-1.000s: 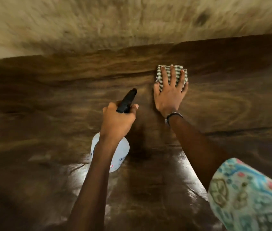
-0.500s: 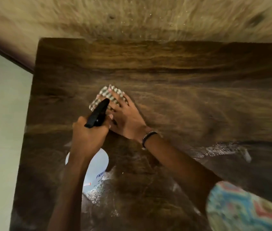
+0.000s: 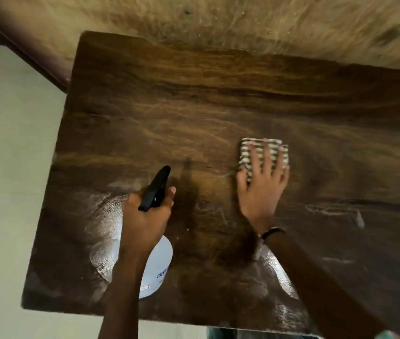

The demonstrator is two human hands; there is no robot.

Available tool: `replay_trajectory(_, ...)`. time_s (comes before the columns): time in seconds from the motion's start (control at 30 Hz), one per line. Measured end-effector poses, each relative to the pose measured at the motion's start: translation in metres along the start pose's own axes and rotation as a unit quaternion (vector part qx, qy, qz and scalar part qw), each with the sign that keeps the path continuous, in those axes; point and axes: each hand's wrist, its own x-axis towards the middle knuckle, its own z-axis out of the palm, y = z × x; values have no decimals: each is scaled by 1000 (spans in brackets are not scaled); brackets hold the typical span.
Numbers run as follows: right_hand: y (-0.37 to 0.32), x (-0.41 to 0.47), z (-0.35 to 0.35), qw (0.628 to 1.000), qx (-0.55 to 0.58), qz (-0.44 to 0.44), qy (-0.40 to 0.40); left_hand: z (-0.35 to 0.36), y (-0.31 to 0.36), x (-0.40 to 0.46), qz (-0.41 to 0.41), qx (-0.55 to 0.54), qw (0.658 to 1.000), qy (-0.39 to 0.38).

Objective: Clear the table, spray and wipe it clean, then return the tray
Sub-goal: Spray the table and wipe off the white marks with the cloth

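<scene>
1. The counter [image 3: 218,99] fills most of the view; its left edge borders the floor [image 3: 10,167], and its far edge meets the wall [image 3: 218,18].
2. The cloth [image 3: 262,152] lies flat on the counter, right of centre.
3. The right hand [image 3: 261,192] lies on the cloth, its fingers [image 3: 260,162] spread across it, pointing toward the far edge.
4. The left hand [image 3: 145,216] is left of the right hand, well apart, nearer the near edge.
5. The spray bottle [image 3: 157,265] is in the left hand, over the near left part of the counter, nozzle pointing far.
</scene>
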Motion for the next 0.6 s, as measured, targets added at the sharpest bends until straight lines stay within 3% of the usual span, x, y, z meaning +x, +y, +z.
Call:
replay_trajectory(0.17,-72,-63,17,962,38,-257,-89,-6,-11,-17,0,19,1000,19)
replay_trajectory(0.3,-25,-77,9,906,8,-402,-134,-10,-25,-28,21,41,999,3)
replay_trajectory(0.4,30,-64,-8,930,1,-344,-130,-8,-32,-45,9,28,1000,-3)
replay_trajectory(0.5,72,-64,-22,980,-6,-180,-80,-1,-40,-65,0,23,1000,-6)
replay_trajectory(0.6,69,-97,-23,1000,5,-5,-30,8,-50,-83,-5,13,1000,-3)
